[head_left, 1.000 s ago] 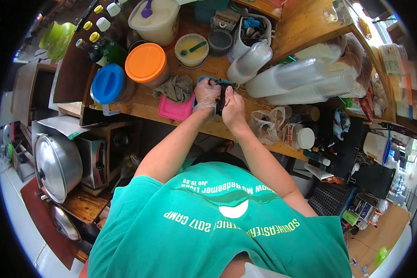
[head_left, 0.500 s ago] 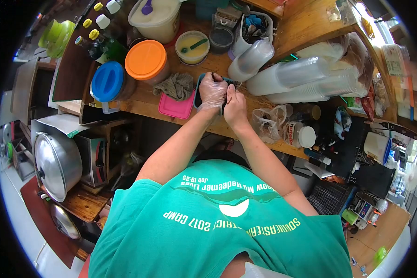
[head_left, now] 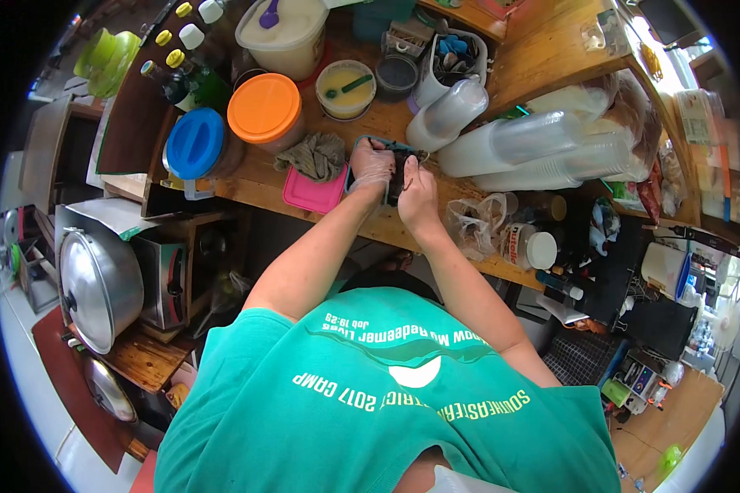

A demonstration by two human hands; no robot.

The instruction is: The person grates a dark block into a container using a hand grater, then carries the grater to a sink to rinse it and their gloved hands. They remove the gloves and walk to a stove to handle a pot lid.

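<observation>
My left hand [head_left: 372, 166], in a clear plastic glove smeared dark, is inside a small blue container [head_left: 347, 182]. Its fingers curl down at some dark, moist stuff [head_left: 400, 156], and what they hold is hidden. Beside it, at the container's right edge, my bare right hand [head_left: 419, 195] is closed with the thumb side up. Dark smears show on its fingers, and anything within them is too small to make out. Left of the container lies a pink lid [head_left: 314, 194] with a crumpled grey-green cloth [head_left: 319, 156] on it.
Behind stand an orange-lidded tub [head_left: 263, 108], a blue-lidded pitcher [head_left: 194, 145], a tub of yellowish contents [head_left: 334, 97] and several bottles [head_left: 191, 76]. Stacked plastic cups [head_left: 518, 144] lie to the right, with a plastic bag [head_left: 475, 220] and a Nutella jar [head_left: 528, 246] nearer.
My hands have moved slightly apart, so more of the dark stuff shows between them. My left hand has shifted a little left within the container. The view has shifted slightly.
</observation>
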